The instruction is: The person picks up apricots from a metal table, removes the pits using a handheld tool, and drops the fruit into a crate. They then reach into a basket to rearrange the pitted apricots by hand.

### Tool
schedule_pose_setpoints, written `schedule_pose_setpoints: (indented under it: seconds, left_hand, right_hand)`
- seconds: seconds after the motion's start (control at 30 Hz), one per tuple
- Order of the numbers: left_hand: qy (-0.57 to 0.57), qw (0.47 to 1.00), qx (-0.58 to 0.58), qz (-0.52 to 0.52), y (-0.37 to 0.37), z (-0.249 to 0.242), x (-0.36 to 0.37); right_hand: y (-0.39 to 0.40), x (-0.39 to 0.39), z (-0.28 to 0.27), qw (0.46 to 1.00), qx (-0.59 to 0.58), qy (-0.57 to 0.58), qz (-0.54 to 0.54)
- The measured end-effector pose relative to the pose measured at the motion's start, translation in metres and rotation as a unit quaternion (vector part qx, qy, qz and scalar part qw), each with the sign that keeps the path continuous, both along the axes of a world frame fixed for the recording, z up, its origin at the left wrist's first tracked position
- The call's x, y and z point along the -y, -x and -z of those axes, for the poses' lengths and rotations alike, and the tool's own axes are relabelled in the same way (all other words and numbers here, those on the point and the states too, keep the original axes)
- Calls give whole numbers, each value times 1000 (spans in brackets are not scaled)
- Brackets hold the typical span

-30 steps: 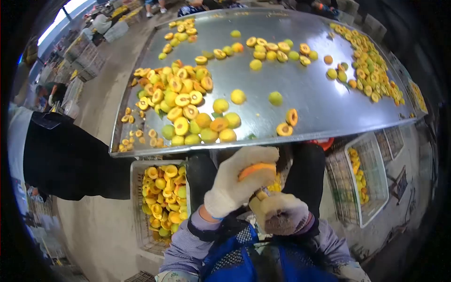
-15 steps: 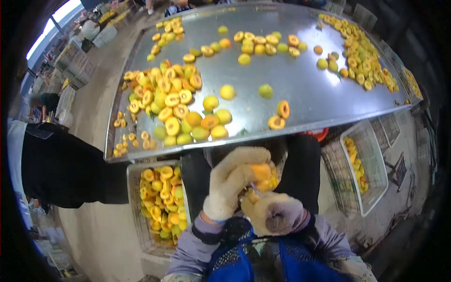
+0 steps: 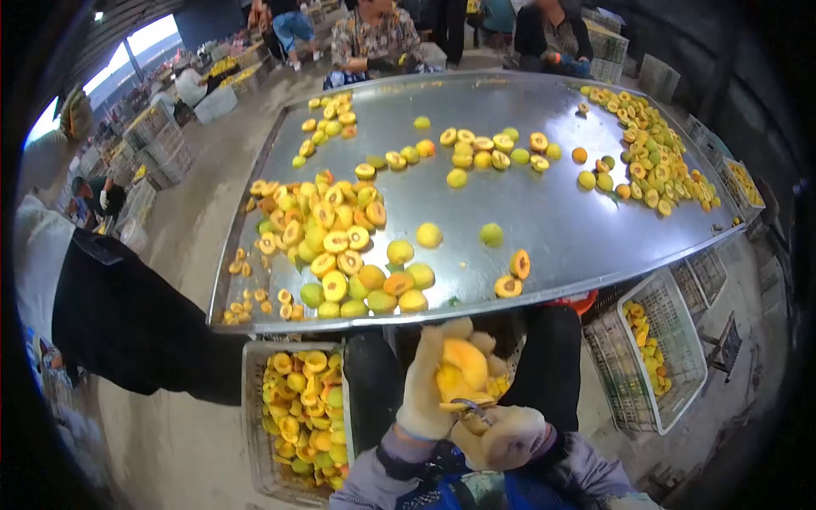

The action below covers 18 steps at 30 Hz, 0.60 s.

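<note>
Below the table's near edge, my gloved left hand point(image 3: 422, 387) wraps round a yellow-orange fruit point(image 3: 463, 367), whose cut side faces up. My gloved right hand point(image 3: 503, 437) is closed on a small metal tool point(image 3: 473, 410) that touches the fruit's lower edge. Both hands are close together over my lap. On the metal table point(image 3: 357, 255) ahead lie a large pile of halved fruit point(image 3: 325, 223) at the left, two halves point(image 3: 508, 286) near the front edge and more fruit point(image 3: 650, 153) at the right.
A crate of cut fruit point(image 3: 253, 416) stands left of my legs, another crate point(image 3: 680, 357) at the right. A person in dark trousers point(image 3: 136, 314) stands at the left. Two people point(image 3: 374, 42) sit beyond the far edge. A red container point(image 3: 582, 302) is under the table.
The view has tilted up, showing people beyond the table. The left hand has opened its hold somewhat round the fruit, and more of the fruit and the metal tool now show.
</note>
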<state>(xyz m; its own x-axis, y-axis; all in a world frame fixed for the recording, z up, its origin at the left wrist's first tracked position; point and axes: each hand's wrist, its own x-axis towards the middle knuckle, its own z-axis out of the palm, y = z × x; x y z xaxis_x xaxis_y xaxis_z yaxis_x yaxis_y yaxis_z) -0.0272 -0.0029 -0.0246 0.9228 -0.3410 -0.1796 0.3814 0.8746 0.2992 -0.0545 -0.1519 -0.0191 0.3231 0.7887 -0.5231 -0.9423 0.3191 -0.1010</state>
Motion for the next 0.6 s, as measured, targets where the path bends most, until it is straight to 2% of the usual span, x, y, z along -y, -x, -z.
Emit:
schedule_pose_setpoints:
  seconds: [0.03,0.07,0.13,0.2,0.23,0.27,0.3,0.33,0.37,0.4,0.47,0.53,0.6]
  left_hand:
    - [-51,998,-27,-19,0,-7,7]
    - [-91,995,-30,-37,-1,-1,7]
    - [-181,980,10,-80,-5,0,-3]
    - [-174,978,14,-111,-13,16,-24]
    - [-218,965,26,-146,-15,24,-34]
    - [-237,955,67,-165,-11,33,-48]
    - [-289,935,73,-190,-4,43,-64]
    - [-341,912,75,-215,5,53,-80]
    - [-398,880,65,-250,16,67,-98]
    - [-450,851,40,-268,33,81,-117]
    - [-659,710,-28,-247,72,100,-152]
    - [-768,595,-98,-214,126,172,-193]
    - [-849,519,-101,4,166,174,-217]
  right_hand:
    - [4,-3,-5,995,-9,104,-4]
    - [24,14,60,996,64,-4,65]
    - [0,9,21,978,145,-149,14]
    - [-3,9,20,988,117,-102,23]
    - [-1,2,22,921,378,90,20]
    - [0,-6,25,752,606,259,16]
    - [-4,-9,27,843,475,249,30]
    - [-12,-11,27,913,331,238,35]
    - [-24,-13,18,962,217,166,2]
    - [-27,-22,14,924,272,269,3]
    - [-42,-30,20,901,293,319,-26]
    - [-56,-39,38,880,292,375,-4]
    - [-74,-42,59,849,330,412,0]
